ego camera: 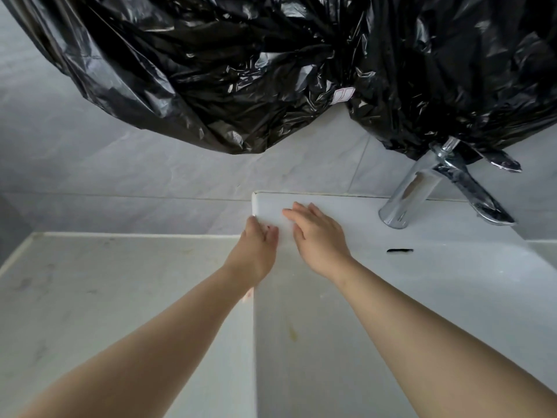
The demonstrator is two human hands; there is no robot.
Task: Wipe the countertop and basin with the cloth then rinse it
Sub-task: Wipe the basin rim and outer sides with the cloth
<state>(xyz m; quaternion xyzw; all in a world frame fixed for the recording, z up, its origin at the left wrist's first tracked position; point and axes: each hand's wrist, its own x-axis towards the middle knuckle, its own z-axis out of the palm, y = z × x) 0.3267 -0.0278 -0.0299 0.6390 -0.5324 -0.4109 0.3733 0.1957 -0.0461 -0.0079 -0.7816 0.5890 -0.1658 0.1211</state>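
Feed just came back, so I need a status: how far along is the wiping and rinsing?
Nothing looks finished: the countertop shows grey smudges and the basin rim a yellowish stain. In hand: the left hand and right hand rest at the basin's back left corner; no cloth plainly shows. Left: both surfaces, then rinsing; no water shows at the faucet.

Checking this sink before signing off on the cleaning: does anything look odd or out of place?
Yes. Crumpled black plastic sheeting hangs down the wall and drapes over the top of the faucet, an unusual place for it. A yellowish stain marks the basin rim.
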